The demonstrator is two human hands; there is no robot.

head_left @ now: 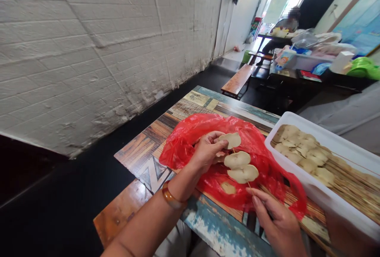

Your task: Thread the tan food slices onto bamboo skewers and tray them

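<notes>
My right hand (274, 219) pinches the lower end of a thin wooden skewer (249, 187). Two pale, flat, round slices (242, 174) are threaded on it, one above the other. At the skewer's upper end, my left hand (209, 148) grips another pale slice (232, 140) between thumb and fingers. Beneath both hands spreads a crumpled red plastic bag (190, 130), where a loose slice (228, 187) shows through an opening. Whether the skewer's tip passes through the top slice is hard to make out.
To the right stands a white plastic tub (279, 120) full of skewered slices. The patterned table (142, 146) has a bench (118, 213) at its near left. Farther back are another bench (240, 79), a cluttered table and a seated person (286, 23). A white wall (118, 51) runs along the left.
</notes>
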